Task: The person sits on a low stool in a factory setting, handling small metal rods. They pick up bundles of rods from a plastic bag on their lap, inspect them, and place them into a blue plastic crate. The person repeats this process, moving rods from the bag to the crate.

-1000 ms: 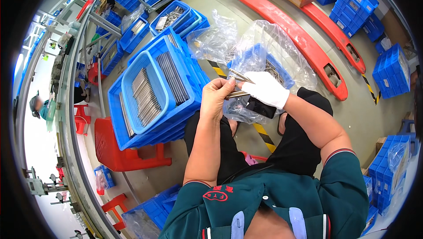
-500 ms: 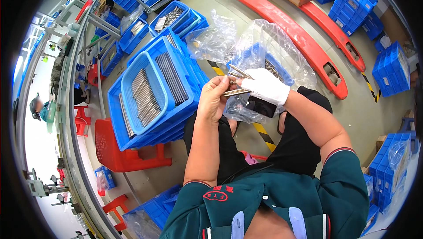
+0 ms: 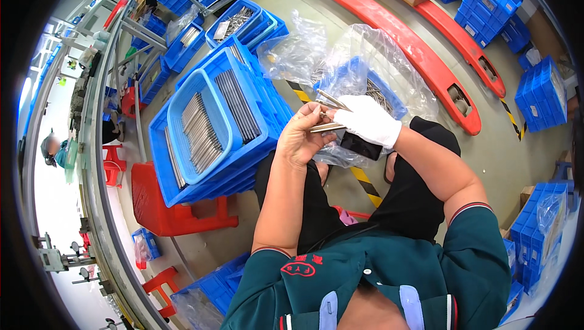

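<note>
My right hand [image 3: 368, 122], in a white glove, is closed round several thin metal rods [image 3: 327, 127] whose ends stick out to the left. My bare left hand [image 3: 300, 135] meets it over my lap, thumb and fingers pinched on the end of one metal rod. Which rod ends lie between the left fingers is partly hidden. Left of my hands, a light blue basket [image 3: 174, 114] holds a row of similar rods and sits in a larger blue crate [image 3: 161, 175] with more rods beside it. Beyond my hands, a plastic-lined blue bin [image 3: 398, 108] holds loose metal pieces.
A dark flat object [image 3: 360, 146] lies just below the gloved hand. Clear plastic sheeting [image 3: 295, 56] spreads around the bin. A red pallet jack [image 3: 395, 32] stands at the far right, a red stool [image 3: 155, 202] at the left. Stacked blue crates [image 3: 540, 96] line the right side.
Both hands stay close together on the metal rods. The left fingers have shifted slightly, with the lower fingers opening out a little under the rods.
</note>
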